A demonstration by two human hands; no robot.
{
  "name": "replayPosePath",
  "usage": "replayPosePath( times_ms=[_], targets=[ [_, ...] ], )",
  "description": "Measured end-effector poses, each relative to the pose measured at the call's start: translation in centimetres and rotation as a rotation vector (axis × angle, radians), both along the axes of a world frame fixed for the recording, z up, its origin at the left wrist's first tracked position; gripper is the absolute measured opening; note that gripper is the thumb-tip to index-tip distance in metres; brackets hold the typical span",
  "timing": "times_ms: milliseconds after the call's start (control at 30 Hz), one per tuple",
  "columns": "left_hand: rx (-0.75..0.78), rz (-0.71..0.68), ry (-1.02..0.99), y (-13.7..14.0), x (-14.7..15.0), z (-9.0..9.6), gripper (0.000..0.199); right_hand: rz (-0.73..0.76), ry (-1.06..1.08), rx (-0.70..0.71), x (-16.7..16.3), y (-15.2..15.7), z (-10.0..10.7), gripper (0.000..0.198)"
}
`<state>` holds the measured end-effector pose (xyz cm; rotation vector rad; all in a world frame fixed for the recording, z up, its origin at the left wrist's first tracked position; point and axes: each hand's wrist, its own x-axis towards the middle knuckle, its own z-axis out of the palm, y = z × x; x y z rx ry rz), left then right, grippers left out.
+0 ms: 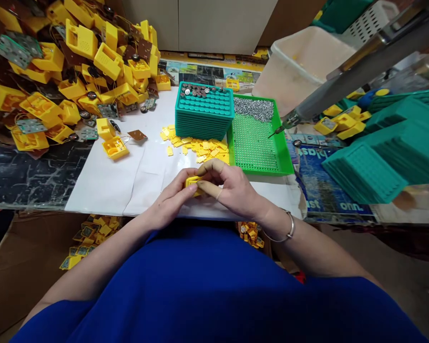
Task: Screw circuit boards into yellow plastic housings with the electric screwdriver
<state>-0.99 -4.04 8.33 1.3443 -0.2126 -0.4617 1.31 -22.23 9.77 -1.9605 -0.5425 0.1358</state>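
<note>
Near the front edge of the table, my left hand (173, 197) is closed around a small yellow plastic case (192, 181). My right hand (232, 183) meets it from the other side, thumb and index finger pinched on the case, with pale covers on those fingertips. Fingers hide most of the case. Just beyond my hands lie loose yellow plastic flat pieces (212, 151). Behind them rises a stack of teal trays (203, 116) with button cells (196, 90) on top. A green basket (284, 162) holding small silver screws (253, 108) stands at the right.
Yellow cases (80, 40) with circuit boards and wires are heaped at the left. An electric screwdriver (289, 121) hangs over the green basket. More teal trays (364, 174) and a whitish bin (293, 66) are at the right. Boxed yellow parts (250, 233) sit below the table edge.
</note>
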Motion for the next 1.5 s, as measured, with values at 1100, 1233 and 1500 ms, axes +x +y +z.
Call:
replayPosePath(
  times_ms=[1100,1233,1500],
  targets=[
    [-0.055,0.000,0.405,-5.0,2.1,1.3,0.020,-0.587,-0.345,0.122,6.1,-9.8,-1.3,0.050],
    [-0.060,0.009,0.408,-5.0,2.1,1.3,0.021,-0.630,-0.333,0.052,6.0,-9.8,-1.3,0.043],
    [-0.051,0.010,0.401,-4.8,2.0,1.2,0.024,-0.602,-0.407,0.252,5.6,-9.2,-1.0,0.046]
  ],
)
